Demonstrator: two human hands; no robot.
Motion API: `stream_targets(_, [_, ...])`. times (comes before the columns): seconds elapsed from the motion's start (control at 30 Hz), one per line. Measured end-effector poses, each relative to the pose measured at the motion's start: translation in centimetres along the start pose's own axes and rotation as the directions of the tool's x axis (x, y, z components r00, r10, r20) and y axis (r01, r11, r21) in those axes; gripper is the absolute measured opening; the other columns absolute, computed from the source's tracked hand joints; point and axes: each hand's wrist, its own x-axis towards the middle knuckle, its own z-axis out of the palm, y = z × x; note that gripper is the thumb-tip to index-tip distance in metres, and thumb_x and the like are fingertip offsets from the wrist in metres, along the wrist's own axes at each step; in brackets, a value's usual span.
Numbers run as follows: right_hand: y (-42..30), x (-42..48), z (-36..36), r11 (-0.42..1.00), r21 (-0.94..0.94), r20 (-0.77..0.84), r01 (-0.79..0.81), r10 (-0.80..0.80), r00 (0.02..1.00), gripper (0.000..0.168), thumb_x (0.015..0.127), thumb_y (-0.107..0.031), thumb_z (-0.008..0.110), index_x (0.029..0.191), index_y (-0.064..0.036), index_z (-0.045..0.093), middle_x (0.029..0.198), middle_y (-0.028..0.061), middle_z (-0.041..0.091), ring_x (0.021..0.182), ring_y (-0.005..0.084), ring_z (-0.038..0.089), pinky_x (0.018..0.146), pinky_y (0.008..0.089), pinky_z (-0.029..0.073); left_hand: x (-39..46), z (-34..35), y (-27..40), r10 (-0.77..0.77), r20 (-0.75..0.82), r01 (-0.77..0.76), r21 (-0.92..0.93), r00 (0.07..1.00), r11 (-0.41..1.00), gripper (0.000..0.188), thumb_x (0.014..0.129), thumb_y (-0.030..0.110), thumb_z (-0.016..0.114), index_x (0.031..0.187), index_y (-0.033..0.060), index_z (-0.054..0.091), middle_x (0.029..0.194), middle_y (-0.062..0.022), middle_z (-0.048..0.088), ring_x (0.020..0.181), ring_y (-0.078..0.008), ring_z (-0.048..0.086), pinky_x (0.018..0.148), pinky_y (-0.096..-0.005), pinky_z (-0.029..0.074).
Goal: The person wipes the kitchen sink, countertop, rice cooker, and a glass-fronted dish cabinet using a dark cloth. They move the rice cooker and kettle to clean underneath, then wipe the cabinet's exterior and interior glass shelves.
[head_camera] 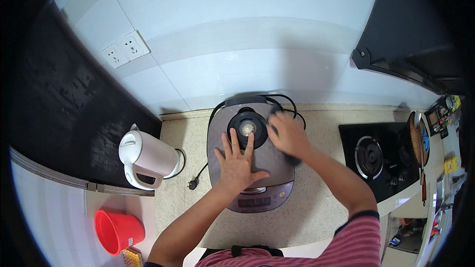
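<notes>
A brown-grey electric rice cooker [219, 126], its lid down, stands on the speckled stone countertop [311, 207] before me. My left hand [237, 167] lies spread on the lid, its fingertips reaching the round black steam vent [261, 137] and its clear centre. Blurred by motion, my right hand [289, 133] is bunched over the lid's right edge. A dark, soft-looking object [292, 160], perhaps a cloth, shows above and below that hand; blur hides its exact kind. Below the left hand the display panel [256, 202] faces me.
A white electric kettle [152, 157] stands left, near the cooker's plug [192, 184]. Black cord [293, 100] loops behind the cooker. A gas hob [386, 159] with a wok [415, 137] is at right. A red bucket [126, 231] sits low left. Wall sockets [126, 49] are above.
</notes>
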Motion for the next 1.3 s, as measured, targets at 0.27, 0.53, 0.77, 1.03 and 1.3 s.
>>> stream_targets(0.27, [2.8, 7.1, 3.5, 0.983, -0.046, 0.156, -0.176, 0.181, 0.971, 0.021, 0.081, -0.025, 0.051, 0.085, -0.006, 0.06, 0.081, 0.0146, 0.062, 0.079, 0.0348, 0.059, 0.069, 0.0455, 0.047, 0.2, -0.5, -0.2, -0.006, -0.003, 0.006, -0.005, 1.0, 1.0, 0.111, 0.054, 0.061, 0.072, 0.142, 0.0153, 0.023, 0.143, -0.0311, 0.008, 0.131, -0.0496, 0.01, 0.095, -0.0665, 0.022])
stream_targets(0.53, [-1.7, -5.6, -1.2, 0.989, 0.003, 0.015, -0.15, 0.15, 0.989, 0.013, 0.077, -0.018, 0.055, 0.078, -0.006, 0.05, 0.073, 0.011, 0.052, 0.07, 0.0318, 0.055, 0.06, 0.0435, 0.045, -0.5, 0.4, -0.5, 0.037, -0.087, -0.036, 0.012, 0.996, 0.999, 0.107, 0.057, 0.059, 0.072, 0.142, 0.0156, 0.023, 0.141, -0.0333, 0.01, 0.129, -0.0519, 0.012, 0.093, -0.0686, 0.022])
stream_targets(0.77, [3.1, 8.4, 4.0, 0.97, -0.135, 0.186, -0.203, 0.226, 0.956, 0.021, 0.081, -0.024, 0.051, 0.083, -0.005, 0.059, 0.082, 0.0135, 0.062, 0.08, 0.0329, 0.06, 0.068, 0.0433, 0.048, 0.1, 0.9, -0.2, 0.089, -0.09, -0.086, 0.039, 0.992, 0.996, 0.106, 0.057, 0.064, 0.069, 0.141, 0.0171, 0.025, 0.141, -0.0335, 0.011, 0.129, -0.0526, 0.013, 0.092, -0.0688, 0.024])
stream_targets(1.03, [0.0, 0.9, 2.6, 0.976, -0.123, -0.089, -0.182, 0.172, 0.981, 0.014, 0.077, -0.021, 0.055, 0.075, -0.007, 0.054, 0.075, 0.0115, 0.055, 0.077, 0.0297, 0.057, 0.063, 0.0424, 0.047, -0.3, 1.2, -1.0, 0.094, -0.135, -0.085, 0.067, 0.986, 0.994, 0.103, 0.058, 0.067, 0.064, 0.141, 0.0165, 0.027, 0.141, -0.0344, 0.009, 0.128, -0.0541, 0.013, 0.09, -0.0689, 0.026])
stream_targets(1.3, [-8.5, -14.1, -0.7, 0.962, -0.056, -0.145, -0.268, 0.257, 0.955, 0.013, 0.073, -0.015, 0.06, 0.072, -0.008, 0.049, 0.072, 0.0089, 0.048, 0.069, 0.029, 0.051, 0.056, 0.0384, 0.045, -0.3, 1.3, -0.5, 0.106, -0.122, -0.099, 0.063, 0.987, 0.993, 0.1, 0.062, 0.067, 0.062, 0.139, 0.0122, 0.029, 0.138, -0.0376, 0.012, 0.127, -0.0561, 0.014, 0.089, -0.0693, 0.027])
